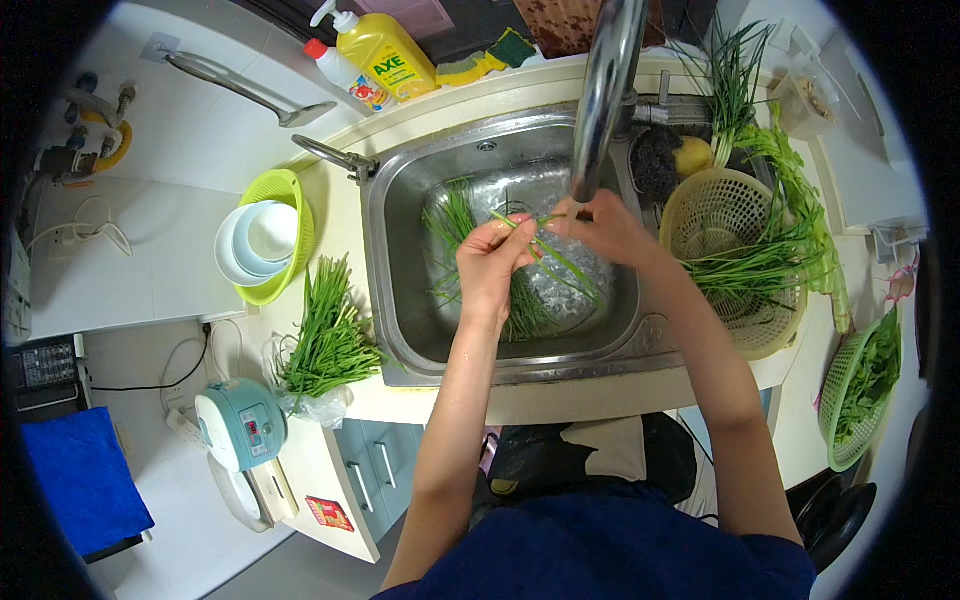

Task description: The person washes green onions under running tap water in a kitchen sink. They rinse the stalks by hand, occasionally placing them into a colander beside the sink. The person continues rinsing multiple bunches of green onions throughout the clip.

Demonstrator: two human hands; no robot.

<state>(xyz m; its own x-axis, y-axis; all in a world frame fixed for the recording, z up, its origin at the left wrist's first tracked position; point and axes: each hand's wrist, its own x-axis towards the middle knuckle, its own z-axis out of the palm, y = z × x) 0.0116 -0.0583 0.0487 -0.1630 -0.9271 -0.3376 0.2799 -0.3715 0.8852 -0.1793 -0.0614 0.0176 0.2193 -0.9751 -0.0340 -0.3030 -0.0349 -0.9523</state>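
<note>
Over a stainless steel sink (412, 300) holding water, my left hand (491, 259) pinches a few thin green stalks (562, 268) between thumb and fingers. Just right of it, under the metal tap (607, 97), my right hand (600, 227) has its fingers closed on the upper end of the same stalks. More long green leaves (456, 217) lie in the water behind and below my left hand. A beige plastic colander (712, 199) at the sink's right holds a bunch of the greens (757, 270). Another bunch (326, 337) rests on plastic at the left counter.
Bowls (274, 231) stand in a lime green basket (300, 262) on the left, near a rice cooker (241, 424). Bottles (386, 56) and sponges (461, 70) line the back ledge. A black scrubber (655, 161), spring onions (727, 97) and a green basket of leaves (840, 420) are at right.
</note>
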